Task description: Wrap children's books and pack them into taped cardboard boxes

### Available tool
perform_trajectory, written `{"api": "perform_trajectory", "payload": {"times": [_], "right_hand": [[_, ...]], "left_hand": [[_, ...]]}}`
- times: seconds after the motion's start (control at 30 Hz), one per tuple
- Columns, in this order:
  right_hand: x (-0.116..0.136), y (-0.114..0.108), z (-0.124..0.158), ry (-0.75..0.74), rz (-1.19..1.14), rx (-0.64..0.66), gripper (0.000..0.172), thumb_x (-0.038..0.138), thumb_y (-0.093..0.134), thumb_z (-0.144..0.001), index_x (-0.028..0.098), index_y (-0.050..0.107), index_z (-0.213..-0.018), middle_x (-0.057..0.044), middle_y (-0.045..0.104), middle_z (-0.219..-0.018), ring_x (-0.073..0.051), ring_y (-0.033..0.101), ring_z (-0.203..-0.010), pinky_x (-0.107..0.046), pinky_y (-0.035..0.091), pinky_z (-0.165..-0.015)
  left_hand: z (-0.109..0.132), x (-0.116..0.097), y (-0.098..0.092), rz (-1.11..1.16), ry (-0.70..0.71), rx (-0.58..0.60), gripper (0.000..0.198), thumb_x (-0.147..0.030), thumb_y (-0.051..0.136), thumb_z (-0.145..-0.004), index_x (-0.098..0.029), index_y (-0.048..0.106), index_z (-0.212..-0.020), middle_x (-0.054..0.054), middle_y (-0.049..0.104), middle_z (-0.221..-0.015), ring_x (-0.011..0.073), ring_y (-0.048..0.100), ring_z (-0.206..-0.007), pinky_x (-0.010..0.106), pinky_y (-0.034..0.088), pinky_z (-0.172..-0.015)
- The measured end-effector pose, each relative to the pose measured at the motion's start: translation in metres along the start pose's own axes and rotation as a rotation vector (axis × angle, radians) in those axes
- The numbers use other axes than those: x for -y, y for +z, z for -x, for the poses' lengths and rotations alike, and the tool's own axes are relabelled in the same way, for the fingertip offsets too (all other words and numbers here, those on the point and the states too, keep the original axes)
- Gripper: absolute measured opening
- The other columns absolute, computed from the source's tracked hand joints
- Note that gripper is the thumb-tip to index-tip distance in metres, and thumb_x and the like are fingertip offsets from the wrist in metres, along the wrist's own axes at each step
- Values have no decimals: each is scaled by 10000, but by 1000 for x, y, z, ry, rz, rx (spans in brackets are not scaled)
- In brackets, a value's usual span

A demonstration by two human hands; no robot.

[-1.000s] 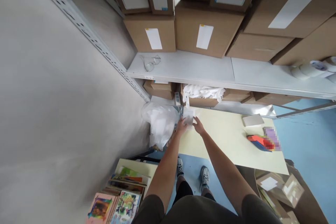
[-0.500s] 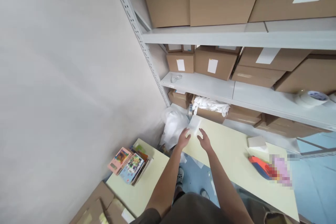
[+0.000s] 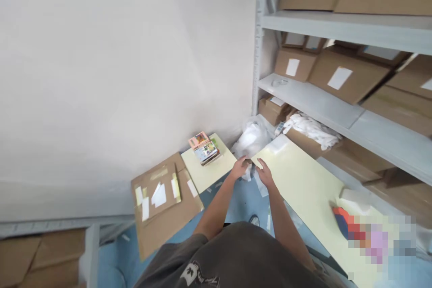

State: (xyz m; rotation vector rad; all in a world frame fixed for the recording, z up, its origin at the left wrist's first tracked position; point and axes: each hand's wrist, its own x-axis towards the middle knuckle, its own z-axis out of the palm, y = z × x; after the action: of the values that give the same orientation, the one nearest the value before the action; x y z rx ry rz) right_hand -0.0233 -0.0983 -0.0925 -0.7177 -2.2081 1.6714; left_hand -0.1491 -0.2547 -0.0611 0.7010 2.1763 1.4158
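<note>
My left hand (image 3: 239, 168) hangs in the air with its fingers apart and holds nothing. Facing it a short way off, my right hand (image 3: 265, 173) is also open and bare, over the near corner of a long pale yellow table (image 3: 303, 184). A small white flat item (image 3: 278, 144) lies at the far end of that table, apart from both hands. Left of my left hand, a stack of picture books (image 3: 206, 150) rests on a smaller pale table (image 3: 194, 173).
Grey shelving (image 3: 388, 31) with cardboard boxes (image 3: 347, 74) stands on the right. White plastic bags (image 3: 251, 137) fill the corner. A flat carton (image 3: 165, 225) lies at left. On the long table sit a white block (image 3: 356, 198) and a red-and-blue item (image 3: 341, 221).
My view has swung left, bringing in more wall and the flat carton. Both hands have moved left from the long table's far end and remain open.
</note>
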Motion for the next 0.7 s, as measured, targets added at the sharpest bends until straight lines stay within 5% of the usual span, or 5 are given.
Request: {"api": "perform_trajectory", "payload": {"times": [0.17,0.4,0.57,0.7], "right_hand": [[33,91,2,-83,48,219,609,508,631,-886,291,674,-1453,-87,571,-1616,-342,503,-1523,-571,470,-1215],[70,260,43,-142,114,462,615,442,635,-879,299,659,-1477,-71,544,-1644,-298,470,-1552,-543,413,-1260],[67,370,94,-142,169,613,616,443,651,-861,289,673,-1457,-84,533,-1653,-295,455,-1564,-529,373,-1286],[52,438,118,-110,205,714,631,452,731,-787,262,705,-1389,-101,594,-1591,-326,451,-1561,-561,297,-1321]], "left_hand": [[68,46,-82,0,-100,-180,500,-308,686,-944,-223,690,-1437,131,585,-1599,301,529,-1499,505,461,-1233],[191,127,-213,97,-264,-436,596,-295,699,-923,-210,631,-1509,154,559,-1620,307,493,-1527,532,398,-1269],[281,190,-293,163,-357,-635,674,-319,739,-879,-178,607,-1525,183,556,-1615,340,456,-1553,526,305,-1318],[343,243,-340,219,-481,-743,652,-307,766,-853,-176,631,-1478,178,554,-1612,335,446,-1557,493,271,-1332]]}}
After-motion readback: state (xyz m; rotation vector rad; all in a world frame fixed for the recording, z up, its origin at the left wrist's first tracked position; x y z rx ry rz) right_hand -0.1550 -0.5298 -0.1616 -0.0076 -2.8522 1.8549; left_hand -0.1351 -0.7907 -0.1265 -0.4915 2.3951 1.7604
